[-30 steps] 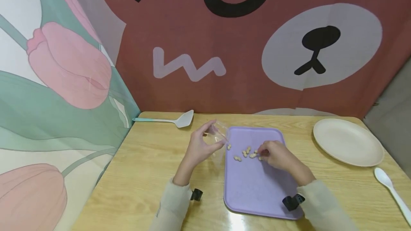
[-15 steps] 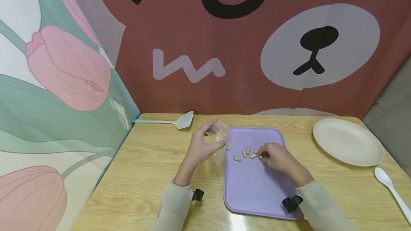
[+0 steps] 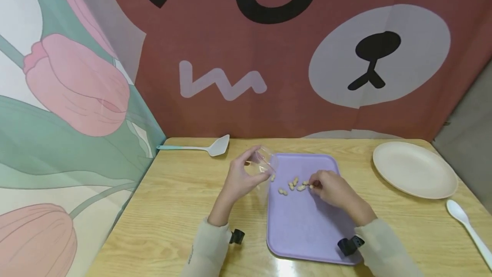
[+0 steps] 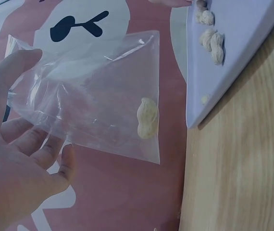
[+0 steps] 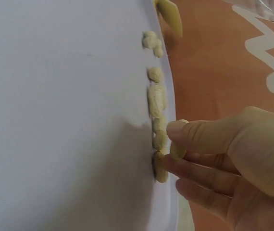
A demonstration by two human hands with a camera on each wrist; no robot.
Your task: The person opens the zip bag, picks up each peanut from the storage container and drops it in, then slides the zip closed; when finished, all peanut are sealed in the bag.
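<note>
One peanut [image 4: 147, 119] lengthwise along edge inside bag [image 4: 93, 89], wide left grip [image 3: 238, 178] holding bag, right grip [image 3: 331, 186] pinching another peanut [image 5: 177, 150]

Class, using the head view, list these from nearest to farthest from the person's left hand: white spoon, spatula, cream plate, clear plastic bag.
From the left hand:
1. Clear plastic bag, held in it.
2. Spatula, beyond it, leftward.
3. Cream plate, across to the right.
4. White spoon, at the far right.
</note>
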